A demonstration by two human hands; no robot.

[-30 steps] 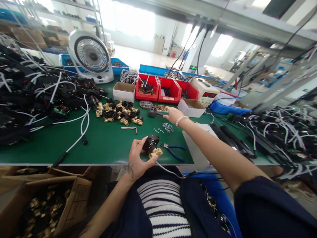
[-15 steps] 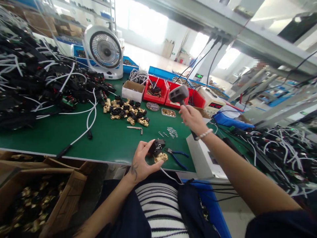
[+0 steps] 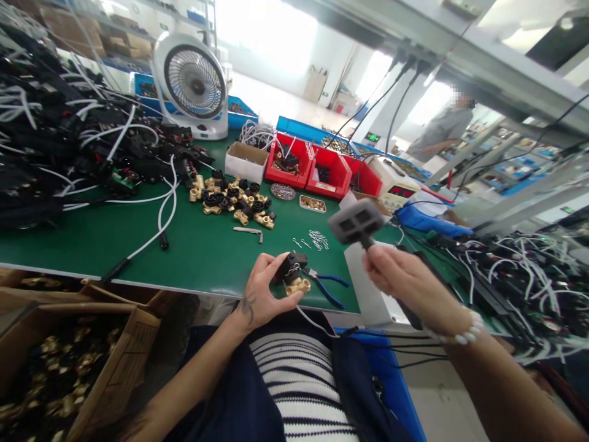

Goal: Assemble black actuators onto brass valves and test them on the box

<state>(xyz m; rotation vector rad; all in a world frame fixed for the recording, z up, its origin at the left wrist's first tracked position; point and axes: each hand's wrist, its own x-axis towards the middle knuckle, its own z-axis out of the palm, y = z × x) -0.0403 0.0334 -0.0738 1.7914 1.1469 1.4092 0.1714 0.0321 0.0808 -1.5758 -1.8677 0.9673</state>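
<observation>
My left hand (image 3: 263, 288) is closed around a brass valve (image 3: 298, 286) with a black housing (image 3: 294, 264) on top, at the bench's front edge. A thin metal clip shows on the housing, and a white cable runs down from under my hand. Raised to the right, my right hand (image 3: 405, 279) grips the dark handle of a hammer (image 3: 355, 222) with a grey, recessed head. Blue-handled pliers (image 3: 329, 285) lie just right of the valve. Behind it are small wire clips (image 3: 318, 239), some loose and some piled.
Brass valve bodies with black caps (image 3: 234, 199) are heaped mid-bench. Red bins (image 3: 329, 178), a white carton (image 3: 246, 164) and a fan (image 3: 196, 86) stand behind. Tangled cabled parts (image 3: 92, 141) crowd the left. A white box (image 3: 368, 282) stands right; a person (image 3: 442, 132) is beyond.
My right hand has moved right, lower and nearer to me with the hammer. My left hand keeps hold of the valve in nearly the same place.
</observation>
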